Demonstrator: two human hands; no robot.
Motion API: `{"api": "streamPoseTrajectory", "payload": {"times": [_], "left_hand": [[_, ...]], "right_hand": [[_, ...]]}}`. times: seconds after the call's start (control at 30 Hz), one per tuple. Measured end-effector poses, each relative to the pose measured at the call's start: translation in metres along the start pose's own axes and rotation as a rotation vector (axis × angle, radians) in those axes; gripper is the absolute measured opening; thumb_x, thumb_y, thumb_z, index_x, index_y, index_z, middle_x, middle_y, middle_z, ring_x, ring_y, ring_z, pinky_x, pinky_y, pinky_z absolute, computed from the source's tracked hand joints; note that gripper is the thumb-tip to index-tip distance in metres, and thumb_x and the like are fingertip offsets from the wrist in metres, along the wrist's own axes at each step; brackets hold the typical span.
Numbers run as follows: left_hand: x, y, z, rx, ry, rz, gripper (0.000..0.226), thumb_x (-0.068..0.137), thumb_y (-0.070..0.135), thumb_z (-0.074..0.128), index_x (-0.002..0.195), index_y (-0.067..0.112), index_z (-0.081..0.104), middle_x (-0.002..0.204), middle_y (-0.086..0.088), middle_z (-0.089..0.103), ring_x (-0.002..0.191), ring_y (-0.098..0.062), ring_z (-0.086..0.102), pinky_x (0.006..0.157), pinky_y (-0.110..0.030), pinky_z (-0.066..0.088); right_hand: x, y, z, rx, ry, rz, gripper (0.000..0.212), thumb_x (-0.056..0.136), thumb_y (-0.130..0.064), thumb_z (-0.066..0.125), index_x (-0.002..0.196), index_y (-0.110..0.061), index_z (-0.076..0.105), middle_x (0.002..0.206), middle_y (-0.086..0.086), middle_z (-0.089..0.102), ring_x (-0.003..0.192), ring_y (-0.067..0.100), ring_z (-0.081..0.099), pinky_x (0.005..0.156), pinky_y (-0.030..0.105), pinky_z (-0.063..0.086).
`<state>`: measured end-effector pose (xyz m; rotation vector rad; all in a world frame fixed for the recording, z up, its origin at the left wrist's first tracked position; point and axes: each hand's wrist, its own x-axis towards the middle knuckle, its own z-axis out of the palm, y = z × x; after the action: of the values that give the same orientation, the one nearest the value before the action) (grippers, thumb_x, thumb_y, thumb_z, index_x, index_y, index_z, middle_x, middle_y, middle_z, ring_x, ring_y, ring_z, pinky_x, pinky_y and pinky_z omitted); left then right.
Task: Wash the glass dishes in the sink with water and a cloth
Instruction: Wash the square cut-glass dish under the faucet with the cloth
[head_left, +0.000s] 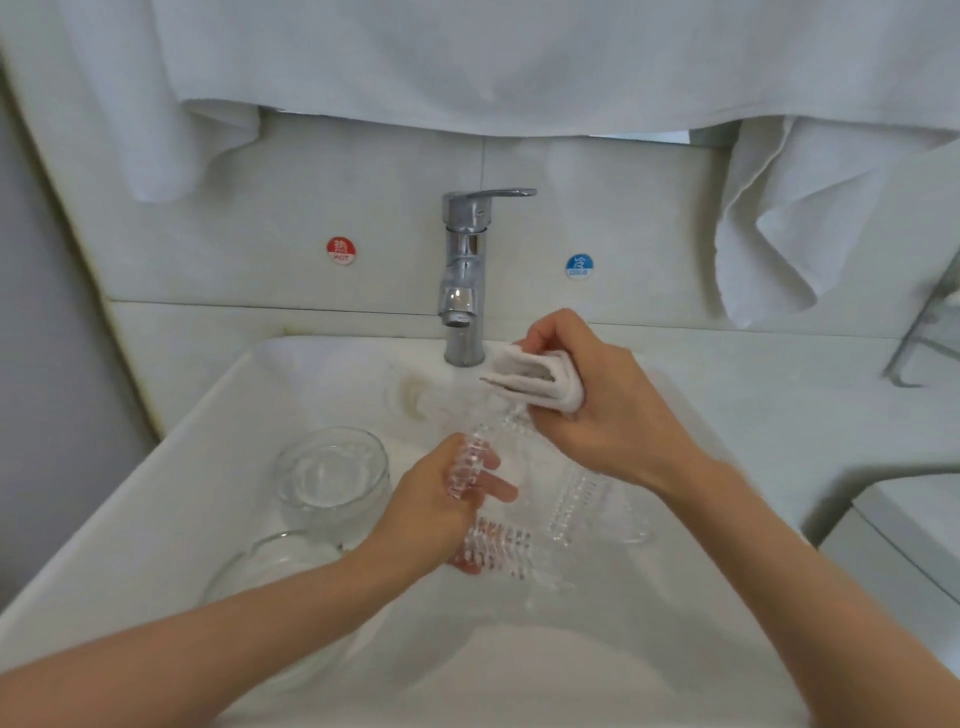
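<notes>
Seemingly midway: the left hand (441, 501) grips a ribbed glass dish (506, 543) at centre frame, and the right hand (597, 415) clutches the folded cloth (535, 375) above it. A glass bowl (332, 473) and a second bowl (270, 569), lower left, probably await washing.

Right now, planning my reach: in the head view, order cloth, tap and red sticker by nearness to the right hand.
1. Cloth, held in the right hand.
2. Tap, just left of it.
3. Red sticker, back wall, farther left.

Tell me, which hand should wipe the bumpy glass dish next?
Probably right. The right hand grips the folded cloth close above the ribbed glass dish, while the left hand holds that dish.
</notes>
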<state>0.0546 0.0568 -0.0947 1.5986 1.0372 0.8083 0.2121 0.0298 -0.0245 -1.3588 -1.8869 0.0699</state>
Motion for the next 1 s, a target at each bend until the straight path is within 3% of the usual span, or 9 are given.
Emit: {"api": "streamPoseTrajectory", "payload": {"times": [0.1, 0.2, 0.33, 0.43, 0.53, 0.7, 0.83, 0.93, 1.0], "left_hand": [[0.001, -0.002, -0.003, 0.035, 0.011, 0.057, 0.029, 0.089, -0.006, 0.043, 0.092, 0.021, 0.054, 0.078, 0.012, 0.072, 0.067, -0.014, 0.056, 0.05, -0.032, 0.052], [0.005, -0.002, -0.009, 0.042, 0.064, 0.108, 0.032, 0.088, -0.01, 0.044, 0.089, 0.02, 0.054, 0.071, 0.014, 0.071, 0.061, -0.002, 0.056, 0.049, -0.015, 0.044], [0.011, -0.004, -0.012, 0.011, 0.099, 0.121, 0.031, 0.089, -0.01, 0.044, 0.089, 0.02, 0.055, 0.07, 0.018, 0.071, 0.072, -0.024, 0.054, 0.05, -0.015, 0.041], [0.012, -0.003, -0.013, 0.027, 0.101, 0.148, 0.031, 0.091, -0.008, 0.044, 0.089, 0.022, 0.054, 0.068, 0.02, 0.07, 0.076, -0.021, 0.06, 0.054, -0.01, 0.042], [0.01, -0.002, -0.013, 0.052, 0.098, 0.15, 0.034, 0.09, -0.009, 0.044, 0.087, 0.024, 0.054, 0.071, 0.016, 0.07, 0.064, 0.002, 0.06, 0.051, -0.008, 0.043], [0.008, -0.003, -0.011, 0.123, 0.09, 0.165, 0.037, 0.086, -0.011, 0.044, 0.084, 0.025, 0.055, 0.068, 0.017, 0.07, 0.065, 0.005, 0.06, 0.054, -0.006, 0.042], [0.008, 0.004, -0.012, 0.054, 0.113, 0.144, 0.033, 0.089, -0.008, 0.043, 0.088, 0.023, 0.056, 0.072, 0.015, 0.07, 0.059, 0.001, 0.06, 0.042, -0.016, 0.045], [0.005, 0.007, -0.016, 0.036, 0.139, 0.143, 0.03, 0.092, -0.003, 0.045, 0.091, 0.025, 0.056, 0.075, 0.017, 0.071, 0.071, -0.014, 0.062, 0.045, -0.027, 0.052], [0.003, 0.009, -0.016, 0.023, 0.157, 0.136, 0.029, 0.093, -0.002, 0.046, 0.092, 0.025, 0.056, 0.08, 0.016, 0.071, 0.071, -0.023, 0.061, 0.052, -0.039, 0.056]], "right_hand": [[0.002, -0.01, 0.008, -0.048, -0.017, -0.066, 0.052, 0.068, -0.021, 0.058, 0.115, -0.037, 0.044, 0.106, -0.015, 0.062, 0.09, 0.012, 0.062, 0.073, 0.031, 0.051], [0.006, -0.008, 0.006, -0.104, -0.073, -0.087, 0.053, 0.074, -0.029, 0.068, 0.125, -0.031, 0.051, 0.117, -0.017, 0.059, 0.106, 0.009, 0.057, 0.086, 0.031, 0.048], [0.007, 0.014, -0.018, -0.349, -0.245, 0.132, 0.05, 0.072, -0.035, 0.078, 0.117, -0.027, 0.057, 0.109, -0.007, 0.061, 0.099, 0.015, 0.055, 0.082, 0.031, 0.042], [0.001, 0.024, -0.031, -0.426, -0.286, 0.28, 0.044, 0.074, -0.04, 0.074, 0.111, -0.022, 0.058, 0.102, -0.001, 0.063, 0.088, 0.015, 0.049, 0.072, 0.026, 0.032], [0.005, 0.019, -0.023, -0.523, -0.265, 0.172, 0.046, 0.077, -0.046, 0.07, 0.115, -0.024, 0.056, 0.107, -0.004, 0.062, 0.089, 0.014, 0.049, 0.07, 0.025, 0.027], [0.015, -0.001, 0.001, -0.525, -0.186, -0.039, 0.052, 0.078, -0.046, 0.068, 0.125, -0.03, 0.052, 0.115, -0.008, 0.06, 0.101, 0.02, 0.058, 0.077, 0.031, 0.042], [0.012, 0.005, -0.002, -0.395, -0.079, -0.001, 0.053, 0.075, -0.043, 0.072, 0.123, -0.029, 0.055, 0.116, -0.01, 0.059, 0.101, 0.018, 0.058, 0.075, 0.031, 0.043], [0.007, 0.014, -0.009, -0.595, -0.137, 0.215, 0.051, 0.074, -0.05, 0.07, 0.118, -0.031, 0.052, 0.111, -0.009, 0.06, 0.099, 0.019, 0.056, 0.072, 0.028, 0.036], [0.003, 0.02, -0.012, -0.488, -0.115, 0.39, 0.048, 0.073, -0.051, 0.071, 0.111, -0.026, 0.055, 0.099, -0.004, 0.06, 0.089, 0.019, 0.053, 0.071, 0.028, 0.036]]}}
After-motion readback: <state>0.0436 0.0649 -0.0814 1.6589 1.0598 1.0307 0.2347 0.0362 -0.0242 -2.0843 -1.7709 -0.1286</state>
